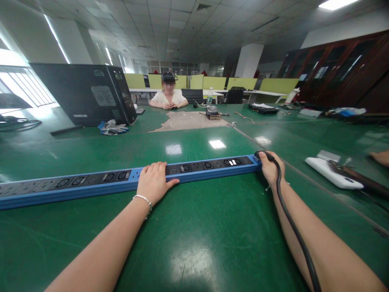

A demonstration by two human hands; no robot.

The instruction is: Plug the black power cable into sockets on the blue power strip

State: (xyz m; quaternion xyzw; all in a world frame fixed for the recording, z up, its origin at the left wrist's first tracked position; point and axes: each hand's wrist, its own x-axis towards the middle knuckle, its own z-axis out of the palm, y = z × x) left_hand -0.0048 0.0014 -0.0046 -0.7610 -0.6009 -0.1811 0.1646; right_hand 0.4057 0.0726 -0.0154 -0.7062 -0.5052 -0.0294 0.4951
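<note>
A long blue power strip with black socket modules lies across the green table, its left end beyond the picture's edge. My left hand lies over the strip near the middle, fingers across the top and thumb along the near side. At the strip's right end, my right hand is closed around the black power cord where it meets the end. The cord runs back over my right forearm and out of the picture at the bottom. My right fingertips are partly hidden behind the hand.
A black computer case stands at the back left, with work gloves beside it. Across the table sits a person. A bottle stands behind a round device. A white device lies at the right.
</note>
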